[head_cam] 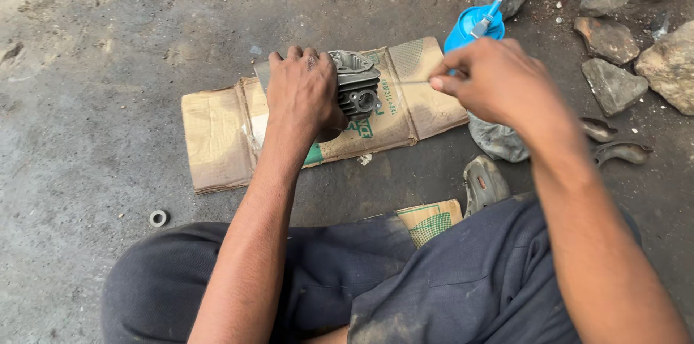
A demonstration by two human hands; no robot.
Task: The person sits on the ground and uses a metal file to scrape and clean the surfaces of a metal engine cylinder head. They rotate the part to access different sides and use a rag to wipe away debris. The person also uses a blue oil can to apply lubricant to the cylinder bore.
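Note:
My left hand [302, 91] lies palm down on a grey finned metal engine cylinder [357, 84], gripping its top and left side. The cylinder rests on a flattened brown cardboard box [217, 138] on the ground. My right hand [491, 80] is to the right of the cylinder, fingers pinched on a thin metal rod or wire [408, 82] whose tip points left toward the cylinder. Whether the tip touches the cylinder is unclear.
A blue can with a long thin spout [473, 22] stands behind my right hand. Stones [614, 84] lie at the right, a grey cloth [499, 140] and curved metal parts [622, 150] nearby. A small metal ring [157, 218] lies on the concrete at left. My knees fill the bottom.

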